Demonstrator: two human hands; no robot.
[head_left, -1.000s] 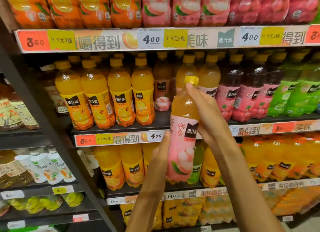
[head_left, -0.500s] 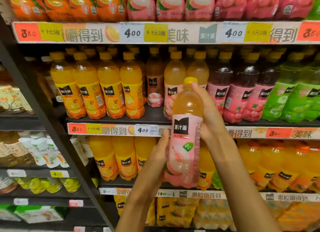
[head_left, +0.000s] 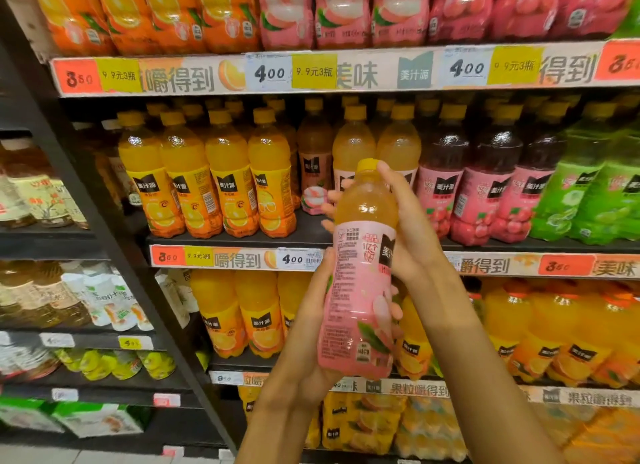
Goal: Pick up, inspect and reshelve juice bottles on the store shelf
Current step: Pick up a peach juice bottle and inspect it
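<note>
From the head camera, you hold a peach juice bottle [head_left: 360,283] upright in front of the middle shelf [head_left: 311,233]. Your left hand [head_left: 311,328] cups its lower label; your right hand [head_left: 410,228] grips the shoulder just below the yellow cap [head_left: 367,165]. Full, it likely feels heavy and smooth, so hold the waist firmly

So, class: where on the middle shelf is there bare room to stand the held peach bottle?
Bare shelf board shows at the front, between the orange juice row and the dark red bottles, before set-back peach bottles. Elsewhere the front is packed.
</note>
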